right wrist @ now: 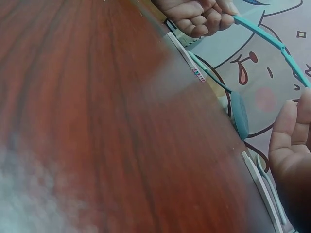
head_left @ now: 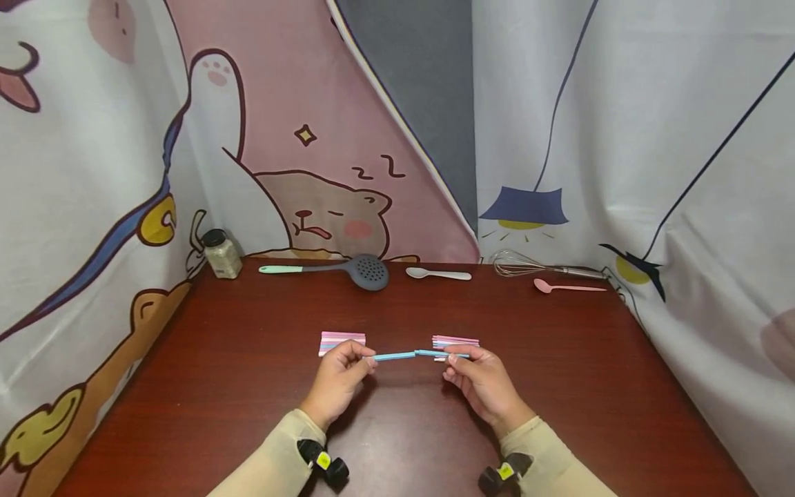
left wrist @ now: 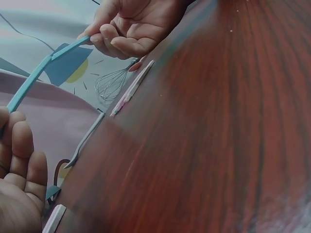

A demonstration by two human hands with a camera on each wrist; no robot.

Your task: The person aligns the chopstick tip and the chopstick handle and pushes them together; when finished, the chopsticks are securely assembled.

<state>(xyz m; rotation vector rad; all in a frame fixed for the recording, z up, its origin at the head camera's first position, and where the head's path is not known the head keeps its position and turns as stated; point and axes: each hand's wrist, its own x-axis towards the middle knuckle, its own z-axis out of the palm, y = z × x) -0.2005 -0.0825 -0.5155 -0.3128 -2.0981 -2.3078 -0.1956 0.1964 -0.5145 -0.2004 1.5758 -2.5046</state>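
Between both hands, above the table, spans a light-blue bag sealing clip, spread out nearly straight with a slight bend at its middle joint. My left hand pinches one end between thumb and fingers. At the other end, my right hand pinches the clip the same way. Beyond the left hand lies a row of pink, white and blue clips. A second group of similar clips lies behind the right hand, partly hidden by it. In the left wrist view, the clip rises toward the right hand.
Along the table's back edge lie a slotted turner, a white spoon, a whisk and a pink spoon. A black-lidded jar stands at the back left corner. Printed curtains hang around the table.
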